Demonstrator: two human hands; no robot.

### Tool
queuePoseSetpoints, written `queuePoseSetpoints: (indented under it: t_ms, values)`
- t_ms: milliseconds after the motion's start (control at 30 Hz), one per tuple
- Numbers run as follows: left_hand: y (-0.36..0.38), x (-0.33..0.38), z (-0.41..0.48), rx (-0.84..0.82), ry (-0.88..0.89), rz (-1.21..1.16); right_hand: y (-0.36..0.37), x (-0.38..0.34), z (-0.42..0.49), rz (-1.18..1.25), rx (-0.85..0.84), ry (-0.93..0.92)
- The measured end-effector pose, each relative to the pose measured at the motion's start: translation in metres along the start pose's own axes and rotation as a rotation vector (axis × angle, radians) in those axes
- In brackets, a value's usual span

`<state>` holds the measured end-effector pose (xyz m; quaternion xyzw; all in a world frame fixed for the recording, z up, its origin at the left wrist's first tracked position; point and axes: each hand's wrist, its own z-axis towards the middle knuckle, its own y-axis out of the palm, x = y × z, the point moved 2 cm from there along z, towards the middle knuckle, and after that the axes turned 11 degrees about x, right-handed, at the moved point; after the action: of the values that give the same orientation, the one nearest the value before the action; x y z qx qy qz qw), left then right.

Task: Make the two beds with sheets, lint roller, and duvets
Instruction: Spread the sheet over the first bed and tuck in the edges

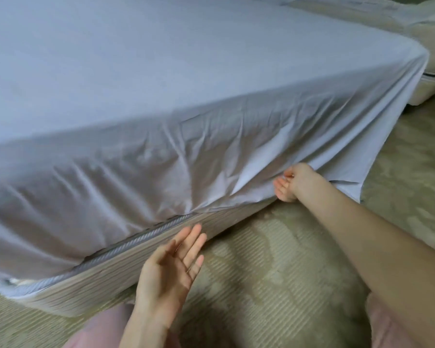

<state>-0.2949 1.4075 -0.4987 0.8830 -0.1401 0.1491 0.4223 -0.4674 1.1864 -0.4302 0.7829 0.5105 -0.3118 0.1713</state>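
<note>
Sheet [161,96] gripped by right hand [293,183], left hand [171,270] fingers straight

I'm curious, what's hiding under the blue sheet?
A corded mattress edge and the striped bed base peek out below the sheet. Everything higher is covered.

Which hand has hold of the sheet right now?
The right hand, gripping the loose lower edge of the blue sheet near the corner. The left hand hovers open, palm showing, beside the bed base, holding nothing.

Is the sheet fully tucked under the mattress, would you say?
Not fully: the sheet hangs loose near the corner, where the right hand holds it.
</note>
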Motion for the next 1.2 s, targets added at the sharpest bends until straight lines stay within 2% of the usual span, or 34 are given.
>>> queuePoseSetpoints:
  t_ms: [67, 133, 200, 267, 367, 433, 500, 567, 600, 633, 767, 900, 1000, 1200]
  values:
    - [0.028, -0.018, 0.009, -0.033, 0.001, -0.008, -0.011, -0.041, 0.029, -0.009, 0.012, -0.076]
    - [0.072, -0.039, 0.025, -0.024, 0.000, 0.014, -0.015, -0.071, 0.057, -0.258, 0.042, -0.222]
    - [0.125, -0.057, 0.047, 0.077, 0.039, 0.063, -0.009, -0.088, 0.080, -0.352, -0.014, -0.331]
    - [0.176, -0.075, 0.082, 0.181, 0.076, 0.041, -0.003, -0.099, 0.107, -0.369, -0.053, -0.366]
    - [0.222, -0.086, 0.125, 0.285, 0.129, -0.006, -0.002, -0.114, 0.154, -0.372, 0.017, -0.316]
    - [0.231, -0.089, 0.140, 0.330, 0.177, -0.055, -0.005, -0.124, 0.178, -0.454, -0.061, -0.298]
    - [0.236, -0.095, 0.145, 0.339, 0.234, -0.097, -0.011, -0.126, 0.200, -0.589, -0.125, -0.471]
    - [0.243, -0.105, 0.147, 0.356, 0.293, -0.151, -0.017, -0.121, 0.214, -0.607, -0.165, -0.666]
    - [0.248, -0.111, 0.148, 0.380, 0.327, -0.180, -0.019, -0.119, 0.215, -0.582, -0.181, -0.703]
    - [0.253, -0.117, 0.150, 0.413, 0.360, -0.214, -0.019, -0.117, 0.217, -0.542, -0.199, -0.711]
    - [0.269, -0.134, 0.155, 0.521, 0.435, -0.304, -0.013, -0.116, 0.217, -0.467, -0.194, -0.516]
    - [0.279, -0.123, 0.157, 0.566, 0.451, -0.151, -0.013, -0.120, 0.211, -0.513, -0.154, -0.587]
    - [0.276, -0.115, 0.148, 0.562, 0.381, -0.075, -0.011, -0.128, 0.214, -0.568, -0.123, -0.606]
    - [0.277, -0.111, 0.137, 0.612, 0.262, 0.074, -0.022, -0.138, 0.216, -0.649, -0.204, -0.703]
